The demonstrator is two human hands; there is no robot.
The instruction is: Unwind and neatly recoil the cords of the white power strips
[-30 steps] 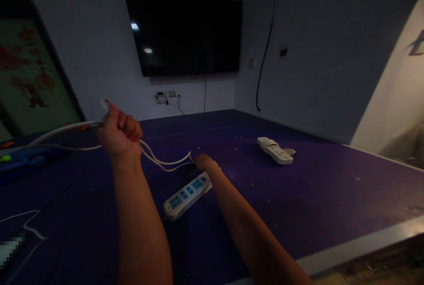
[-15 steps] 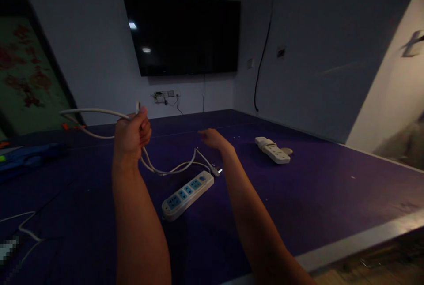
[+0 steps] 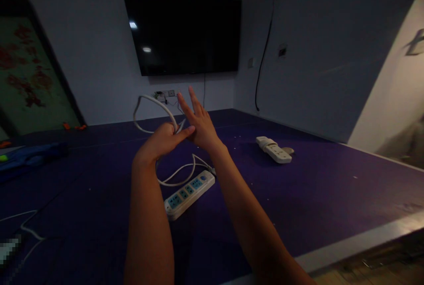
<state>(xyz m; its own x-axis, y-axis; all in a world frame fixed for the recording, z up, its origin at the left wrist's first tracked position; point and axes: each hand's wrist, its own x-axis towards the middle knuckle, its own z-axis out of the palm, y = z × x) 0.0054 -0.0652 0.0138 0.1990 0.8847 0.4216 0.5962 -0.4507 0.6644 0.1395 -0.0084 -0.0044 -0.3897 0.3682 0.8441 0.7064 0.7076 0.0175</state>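
Observation:
My left hand (image 3: 162, 140) is closed around a looped white power cord (image 3: 155, 101), its thumb stretched toward the right. Close against that thumb, my right hand (image 3: 203, 129) has its fingers spread and pointing up; whether it touches the cord cannot be made out. From the left hand the cord drops in a loose curve to the purple surface. There lies a white power strip (image 3: 192, 192) with blue sockets, below and between my forearms. The cord's plug (image 3: 212, 170) is by the strip's far end, partly hidden by my right forearm.
A second white power strip (image 3: 273, 150), its cord wound round it, lies to the right on the purple surface (image 3: 318, 192). Dark blue cloth (image 3: 36, 155) and a thin white cable (image 3: 31, 230) are at left. A television (image 3: 188, 33) hangs on the wall ahead.
My left hand has moved right with the cord, and its loop has shifted along. My right hand has risen leftward to meet it, fingers now spread apart.

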